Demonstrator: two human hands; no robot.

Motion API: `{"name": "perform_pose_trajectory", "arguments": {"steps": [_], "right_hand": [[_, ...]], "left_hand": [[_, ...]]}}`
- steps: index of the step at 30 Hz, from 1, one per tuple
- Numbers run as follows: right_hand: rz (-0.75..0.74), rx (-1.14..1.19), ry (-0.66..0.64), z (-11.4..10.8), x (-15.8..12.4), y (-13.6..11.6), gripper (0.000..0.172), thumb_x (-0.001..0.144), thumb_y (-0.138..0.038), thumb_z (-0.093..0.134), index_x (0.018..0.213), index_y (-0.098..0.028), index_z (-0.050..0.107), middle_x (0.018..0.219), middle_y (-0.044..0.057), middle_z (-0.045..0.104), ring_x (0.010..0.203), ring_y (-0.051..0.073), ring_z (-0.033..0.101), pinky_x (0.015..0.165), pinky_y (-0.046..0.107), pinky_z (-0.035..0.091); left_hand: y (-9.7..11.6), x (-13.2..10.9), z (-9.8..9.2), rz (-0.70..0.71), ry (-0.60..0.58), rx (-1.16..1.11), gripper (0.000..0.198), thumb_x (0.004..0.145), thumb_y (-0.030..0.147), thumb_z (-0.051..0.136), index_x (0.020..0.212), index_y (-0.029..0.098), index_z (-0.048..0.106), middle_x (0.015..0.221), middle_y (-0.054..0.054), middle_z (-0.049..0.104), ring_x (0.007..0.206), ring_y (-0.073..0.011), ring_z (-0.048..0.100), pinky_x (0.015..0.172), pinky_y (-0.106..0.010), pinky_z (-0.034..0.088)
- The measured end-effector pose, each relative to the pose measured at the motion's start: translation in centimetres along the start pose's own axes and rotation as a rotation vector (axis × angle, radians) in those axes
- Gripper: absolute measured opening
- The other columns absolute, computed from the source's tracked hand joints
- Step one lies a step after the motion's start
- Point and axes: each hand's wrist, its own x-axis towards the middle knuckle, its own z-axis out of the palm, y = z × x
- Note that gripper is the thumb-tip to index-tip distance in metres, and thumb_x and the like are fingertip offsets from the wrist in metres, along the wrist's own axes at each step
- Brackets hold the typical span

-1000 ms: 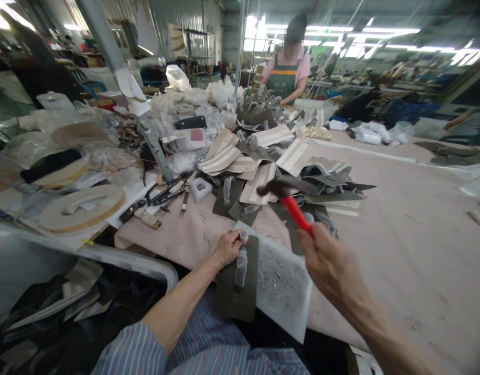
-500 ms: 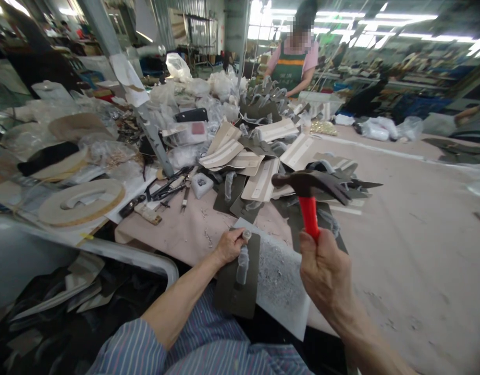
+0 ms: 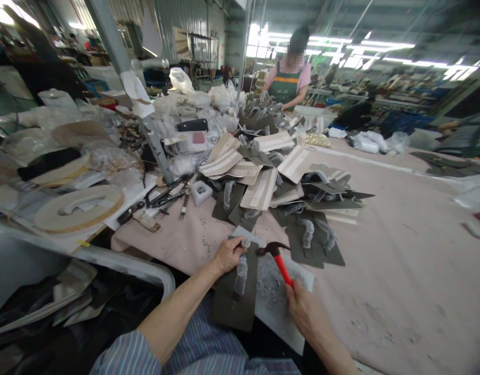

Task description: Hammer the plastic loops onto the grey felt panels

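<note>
My left hand is closed around a short, round-topped metal punch, standing upright near the top end of a dark grey-green panel. A plastic-wrapped strap handle lies along the panel's middle, just below the punch. My right hand grips the red handle of a claw hammer. The hammer's dark head is low, right beside the punch; whether they touch I cannot tell. Beneath the panel's right side is a pitted white board at the table's edge. The punch's lower end is hidden by my fingers.
Similar panels with wrapped handles are heaped ahead. Pliers and other tools, a white block and a tape roll lie left. A metal post rises there. A bin stands lower left. A co-worker stands across the table.
The hammer has come down and left from its raised position to beside the punch. My left hand keeps the punch in nearly the same spot on the panel.
</note>
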Motion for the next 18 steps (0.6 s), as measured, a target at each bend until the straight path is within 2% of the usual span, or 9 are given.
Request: {"name": "perform_pose_trajectory", "arguments": {"steps": [2,4,5,7,9,11,13,16,18], "right_hand": [[-0.051,-0.136,0.13,0.9,-0.2,-0.9,0.032,0.098,-0.032,0.029,0.108,-0.016,0.055,0.096,0.016,0.064,0.086,0.029,0.063,0.07,0.039,0.046],[-0.206,-0.184,0.27,1.4,-0.1,-3.0,0.04,0.094,-0.025,0.038,0.132,-0.016,0.047,0.123,0.019,0.056,0.109,0.032,0.056,0.084,0.043,0.046],[-0.31,-0.17,0.282,1.6,0.0,-4.3,0.047,0.092,-0.02,0.042,0.139,-0.018,0.041,0.132,0.017,0.051,0.116,0.031,0.052,0.09,0.043,0.045],[-0.516,-0.12,0.177,2.3,0.4,-6.7,0.057,0.086,-0.011,0.044,0.142,-0.023,0.039,0.139,0.013,0.046,0.119,0.026,0.05,0.093,0.039,0.044],[-0.628,-0.138,0.047,3.4,1.0,-8.6,0.051,0.082,-0.005,0.044,0.13,-0.022,0.05,0.134,0.01,0.05,0.111,0.023,0.053,0.092,0.035,0.045],[-0.628,-0.228,-0.006,4.3,1.4,-9.9,0.035,0.083,-0.004,0.044,0.111,-0.02,0.059,0.122,0.01,0.056,0.1,0.022,0.055,0.087,0.034,0.045],[-0.653,-0.325,0.002,4.5,1.6,-11.0,0.026,0.084,-0.006,0.045,0.1,-0.019,0.06,0.115,0.011,0.059,0.092,0.023,0.056,0.081,0.034,0.045],[-0.707,-0.416,0.103,2.3,1.3,-13.1,0.021,0.086,-0.009,0.045,0.096,-0.019,0.06,0.11,0.012,0.061,0.084,0.024,0.058,0.073,0.036,0.044],[-0.626,-0.457,0.206,-0.2,0.9,-14.7,0.024,0.087,-0.009,0.043,0.101,-0.018,0.06,0.097,0.012,0.063,0.076,0.024,0.06,0.067,0.036,0.043]], "left_hand": [[0.2,-0.1,-0.1,-0.001,0.009,-0.011,0.019,0.079,0.017,0.057,0.094,0.018,0.07,0.084,-0.003,0.071,0.078,-0.0182,0.064,0.076,-0.025,0.049],[0.4,-0.2,-0.1,0.005,0.016,-0.027,0.018,0.079,0.017,0.058,0.092,0.018,0.07,0.083,-0.003,0.071,0.078,-0.0179,0.064,0.076,-0.026,0.049],[0.5,-0.2,-0.1,0.004,0.015,-0.041,0.016,0.079,0.018,0.058,0.089,0.018,0.07,0.082,-0.002,0.071,0.078,-0.0177,0.064,0.076,-0.026,0.05],[0.3,0.0,0.0,-0.039,0.023,-0.11,0.012,0.077,0.02,0.062,0.085,0.017,0.07,0.079,-0.002,0.07,0.076,-0.0171,0.064,0.074,-0.025,0.05],[0.0,0.6,0.1,-0.161,0.125,-0.284,0.013,0.074,0.025,0.067,0.083,0.016,0.068,0.077,-0.002,0.071,0.073,-0.0169,0.066,0.071,-0.026,0.051],[-0.1,1.5,-0.2,-0.31,0.358,-0.53,0.022,0.071,0.031,0.071,0.083,0.014,0.065,0.076,-0.003,0.07,0.071,-0.0171,0.067,0.068,-0.027,0.053],[0.7,2.3,-1.4,-0.363,0.587,-0.729,0.03,0.069,0.036,0.075,0.083,0.013,0.062,0.076,-0.004,0.07,0.07,-0.0171,0.069,0.069,-0.028,0.055],[3.9,2.6,-5.0,-0.207,0.727,-0.801,0.035,0.065,0.035,0.082,0.083,0.012,0.063,0.078,-0.005,0.071,0.073,-0.0169,0.07,0.075,-0.031,0.057],[7.0,1.9,-8.0,-0.035,0.785,-0.739,0.033,0.069,0.036,0.082,0.085,0.013,0.064,0.078,-0.004,0.072,0.073,-0.0173,0.071,0.074,-0.032,0.059]]}}
